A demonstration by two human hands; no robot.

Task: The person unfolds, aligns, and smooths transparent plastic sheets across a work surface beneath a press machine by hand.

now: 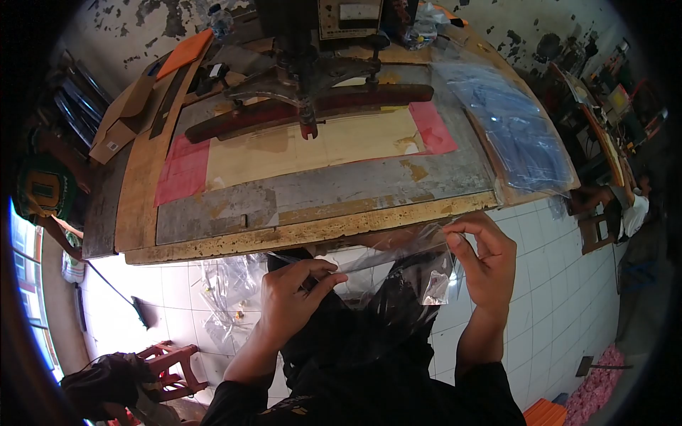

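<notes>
A clear plastic sheet hangs between my two hands, over my lap and in front of the table edge. My left hand pinches its left end between thumb and fingers. At the other end, my right hand holds the upper right corner between thumb and forefinger. The sheet is see-through, so its lower outline is hard to make out. Beyond my hands, a press with a long dark bar stands over a pale yellow board with pink ends on the worktable.
Stacked clear plastic sheets lie at the table's right. A cardboard box stands at the left. Plastic scraps and a red stool are on the floor at left. One person is at far left, another sits at far right.
</notes>
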